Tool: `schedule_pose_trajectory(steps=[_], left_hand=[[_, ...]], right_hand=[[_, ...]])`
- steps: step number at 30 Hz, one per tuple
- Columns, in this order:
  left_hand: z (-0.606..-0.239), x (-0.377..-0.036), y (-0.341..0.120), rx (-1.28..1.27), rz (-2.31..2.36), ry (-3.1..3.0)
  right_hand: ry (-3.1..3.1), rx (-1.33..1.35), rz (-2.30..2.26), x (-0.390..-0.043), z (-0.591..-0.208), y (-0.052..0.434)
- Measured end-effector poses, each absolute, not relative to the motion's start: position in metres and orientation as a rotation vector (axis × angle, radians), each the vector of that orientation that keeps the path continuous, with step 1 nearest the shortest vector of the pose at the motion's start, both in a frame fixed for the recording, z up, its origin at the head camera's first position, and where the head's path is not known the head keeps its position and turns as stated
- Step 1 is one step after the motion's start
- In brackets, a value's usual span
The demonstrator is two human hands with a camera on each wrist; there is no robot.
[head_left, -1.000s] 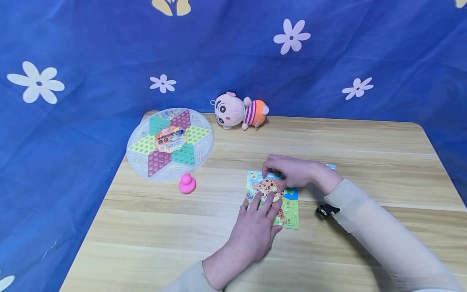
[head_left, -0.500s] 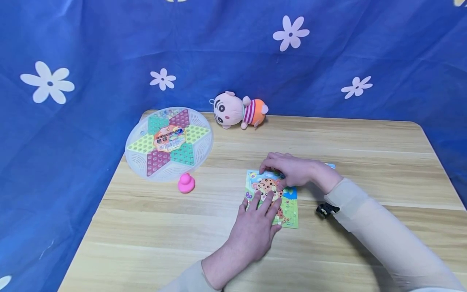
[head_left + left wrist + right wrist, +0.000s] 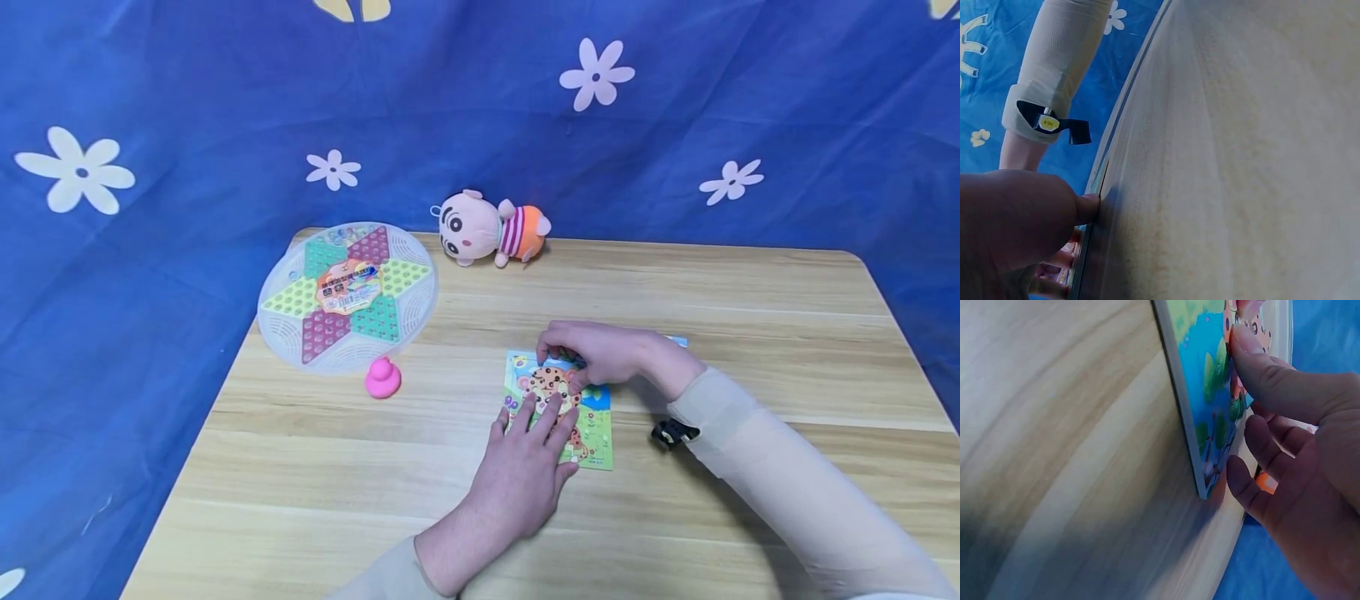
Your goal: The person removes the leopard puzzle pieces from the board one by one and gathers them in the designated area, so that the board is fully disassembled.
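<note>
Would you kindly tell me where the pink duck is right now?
In the head view, the pink duck sits on the table's left side, just below the round game board and left of the picture puzzle.

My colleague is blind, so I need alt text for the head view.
A left hand rests, fingers spread, on a spotted-animal picture board on a wooden table, the right hand bent over its far side. To the left are a round star-patterned game board and a pink toy duck; a plush doll lies at the back, before blue flowered cloth.
</note>
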State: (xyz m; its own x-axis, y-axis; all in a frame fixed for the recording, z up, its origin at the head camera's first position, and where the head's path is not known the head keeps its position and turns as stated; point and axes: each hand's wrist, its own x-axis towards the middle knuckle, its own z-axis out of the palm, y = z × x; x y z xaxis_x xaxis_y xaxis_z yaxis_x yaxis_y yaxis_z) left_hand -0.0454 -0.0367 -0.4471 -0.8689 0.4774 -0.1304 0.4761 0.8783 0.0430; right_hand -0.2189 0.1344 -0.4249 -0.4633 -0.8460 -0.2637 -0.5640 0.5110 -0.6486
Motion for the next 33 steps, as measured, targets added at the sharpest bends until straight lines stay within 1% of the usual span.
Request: schedule_pose_trajectory(steps=[7,14,23,33], left_hand=[[-0.449,-0.045,-0.037,0.75,0.015,2.917],[-0.449,-0.044,-0.037,0.758,0.012,2.929],[-0.448,-0.044,-0.036,0.752,0.009,2.922],[-0.448,-0.045,-0.036,0.746,0.02,2.919]], right_hand=[[2.169,-1.126,-0.682,-0.219,-0.427,0.14],[2.172,-1.17,-0.679,-0.218,-0.428,0.145],[2.241,-1.213,-0.648,-0.208,-0.427,0.15],[2.326,-1.196,-0.701,-0.201,-0.437,0.157]])
